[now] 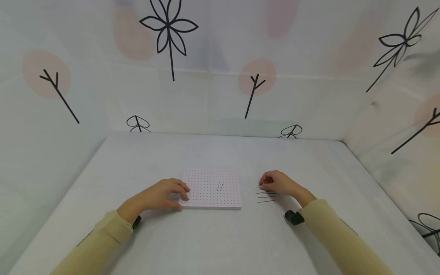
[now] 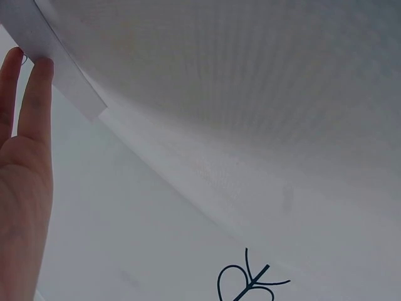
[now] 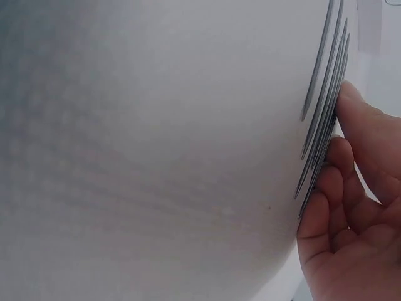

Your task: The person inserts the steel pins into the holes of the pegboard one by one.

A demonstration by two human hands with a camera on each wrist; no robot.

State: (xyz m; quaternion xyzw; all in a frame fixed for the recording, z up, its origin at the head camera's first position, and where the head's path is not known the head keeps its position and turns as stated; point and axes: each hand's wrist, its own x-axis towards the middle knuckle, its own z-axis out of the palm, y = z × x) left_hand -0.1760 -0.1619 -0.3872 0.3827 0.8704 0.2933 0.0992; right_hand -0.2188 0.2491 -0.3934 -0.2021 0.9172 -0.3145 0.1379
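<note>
A white pegboard (image 1: 211, 198) with a grid of small holes lies flat on the table; two thin dark rods (image 1: 220, 186) stand in it, right of its middle. My left hand (image 1: 160, 195) rests at the board's left side, fingertips over its edge and the thumb by the front left corner. In the left wrist view two fingers (image 2: 36, 100) touch the board's side (image 2: 59, 69). To the right of the board lie several thin dark rods (image 1: 266, 197). My right hand (image 1: 280, 184) bends its fingers over the far rods; whether it pinches one is hidden.
A white cloth covers the table (image 1: 220, 240). Patterned cloth walls (image 1: 213, 103) with leaf drawings stand behind and on both sides. Each wrist wears a black camera, the right one (image 1: 293, 217) plainly visible below the sleeve.
</note>
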